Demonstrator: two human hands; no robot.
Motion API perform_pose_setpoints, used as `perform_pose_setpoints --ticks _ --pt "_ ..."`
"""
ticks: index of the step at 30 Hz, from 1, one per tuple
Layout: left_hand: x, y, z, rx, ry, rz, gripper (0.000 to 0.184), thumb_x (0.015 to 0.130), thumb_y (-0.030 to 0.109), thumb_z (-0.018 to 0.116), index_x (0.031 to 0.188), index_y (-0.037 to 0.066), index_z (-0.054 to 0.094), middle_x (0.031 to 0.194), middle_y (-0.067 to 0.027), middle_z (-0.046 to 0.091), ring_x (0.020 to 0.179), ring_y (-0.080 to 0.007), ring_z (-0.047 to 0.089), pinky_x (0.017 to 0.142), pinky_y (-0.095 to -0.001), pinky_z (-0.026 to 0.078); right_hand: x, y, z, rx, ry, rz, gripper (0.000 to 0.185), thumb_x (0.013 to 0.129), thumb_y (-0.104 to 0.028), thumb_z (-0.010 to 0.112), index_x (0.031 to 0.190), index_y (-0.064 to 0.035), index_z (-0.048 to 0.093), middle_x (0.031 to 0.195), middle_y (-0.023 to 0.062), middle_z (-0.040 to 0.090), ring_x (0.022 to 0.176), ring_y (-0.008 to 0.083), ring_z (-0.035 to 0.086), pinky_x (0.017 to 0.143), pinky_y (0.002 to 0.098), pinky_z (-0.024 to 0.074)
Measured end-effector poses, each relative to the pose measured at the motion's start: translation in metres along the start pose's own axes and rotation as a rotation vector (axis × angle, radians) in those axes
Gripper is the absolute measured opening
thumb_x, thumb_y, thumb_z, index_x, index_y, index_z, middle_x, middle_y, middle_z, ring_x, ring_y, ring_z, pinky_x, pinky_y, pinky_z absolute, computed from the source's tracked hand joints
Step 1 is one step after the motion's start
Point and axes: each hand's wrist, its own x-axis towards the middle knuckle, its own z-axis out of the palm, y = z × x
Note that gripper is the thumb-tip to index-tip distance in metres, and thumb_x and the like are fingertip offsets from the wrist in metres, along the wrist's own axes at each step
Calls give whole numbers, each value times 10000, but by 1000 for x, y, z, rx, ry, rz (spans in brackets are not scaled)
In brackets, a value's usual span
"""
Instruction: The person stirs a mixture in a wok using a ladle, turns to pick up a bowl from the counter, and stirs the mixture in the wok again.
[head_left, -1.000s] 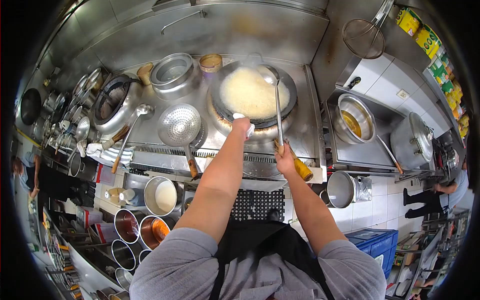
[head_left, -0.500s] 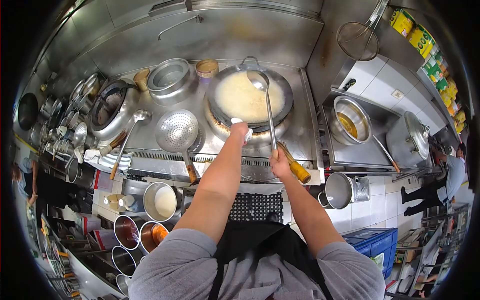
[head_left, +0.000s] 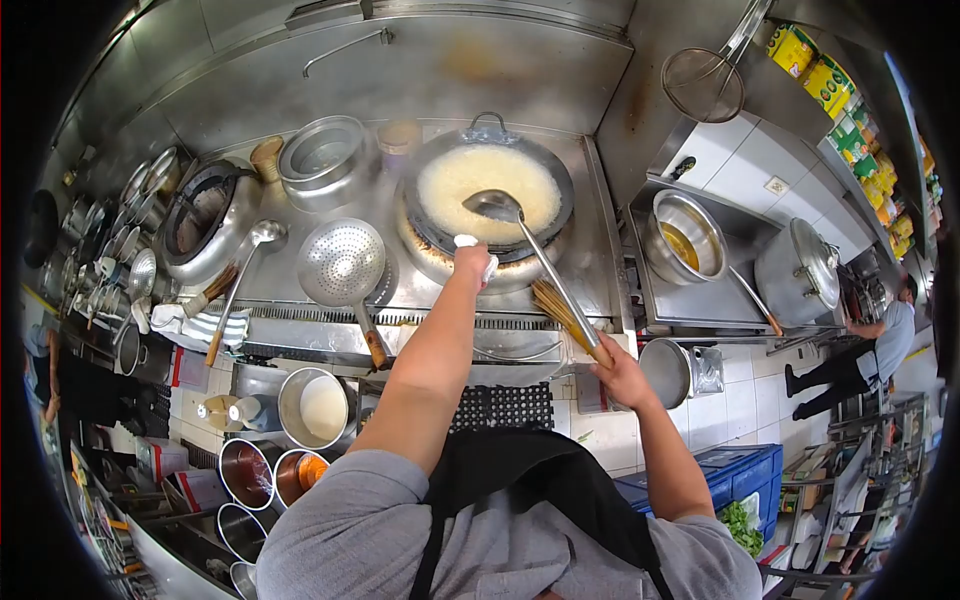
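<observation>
As hands (head_left: 472,264) (head_left: 622,372) (2) grip, the wok (head_left: 490,139) lies beyond.

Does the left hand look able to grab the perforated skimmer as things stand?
Probably not right away: the left hand is occupied with a white cloth at the near edge of the wok, though nothing covers the perforated skimmer.

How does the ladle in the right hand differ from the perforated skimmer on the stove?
The ladle has a solid bowl; the skimmer has one full of holes. The ladle's bowl is narrower than the skimmer's. The right hand holds the ladle over the wok, while the skimmer lies unheld on the stove. Both have metal heads and wooden handle ends.
</observation>
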Motion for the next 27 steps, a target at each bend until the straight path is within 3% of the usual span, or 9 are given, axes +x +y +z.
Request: perform_pose_setpoints --ticks 3,5,7,12,15,16,19,22,27 --pt "4 -6 3 -38 32 29 303 951 389 540 1036 106 602 847 -64 643 683 -225 581 544 -436 419 -10 4 -9 -82 5 -33 667 879 -179 643 1479 -148 353 1239 270 589 1151 413 575 999 416 442" --pt "6 -9 4 -73 36 46 304 950 391 544 1036 105 598 839 -63 639 678 -223 578 535 -434 418 -14 -24 -17 -133 -52 80 715 884 -203 638 1508 -233 291 1088 281 643 981 446 628 890 477 482" --pt "-2 -7 4 -81 28 74 306 951 394 544 1039 105 594 826 -60 632 670 -220 573 523 -426 417 -6 -15 -10 -282 -32 21 737 891 -222 627 1521 -264 246 1029 284 655 913 447 640 840 502 489" --pt "-14 -20 -7 -101 -40 200 367 976 370 542 1101 29 592 854 -101 656 662 -206 614 477 -411 452 25 -34 2 -525 -67 134 742 916 -264 575 1537 -288 170 989 274 665 898 422 651 817 511 496" --pt "-24 -41 -19 -125 -94 224 426 985 409 524 1173 29 563 930 -96 652 754 -188 610 574 -383 486 48 -43 11 -600 -62 199 747 921 -281 562 1541 -301 146 1003 259 672 914 409 660 827 509 500" --pt "-20 -53 -23 -120 -132 261 477 982 439 525 1199 15 546 1002 -91 642 824 -180 598 677 -349 495 55 -46 14 -619 -55 213 751 922 -285 561 1542 -305 139 1009 253 675 921 405 662 832 508 501" --pt "-25 -84 -38 28 -193 222 491 983 434 530 1215 1 533 1025 -80 639 850 -174 594 741 -329 490 75 -59 18 -649 -63 250 744 927 -265 531 1545 -315 118 1038 239 678 940 400 667 846 504 508" --pt "-50 -105 -47 -57 -287 338 471 985 424 533 1194 2 550 1023 -75 644 883 -159 590 762 -327 487 97 -62 25 -659 -56 264 730 931 -231 491 1546 -318 109 1059 243 674 962 401 666 862 501 509" --pt "-100 -108 -63 -14 -396 431 408 997 375 528 1171 9 574 1030 -68 651 912 -151 590 806 -305 474 135 -63 34 -685 -34 248 793 935 -280 528 1546 -335 25 1128 237 656 1021 402 646 893 501 499"
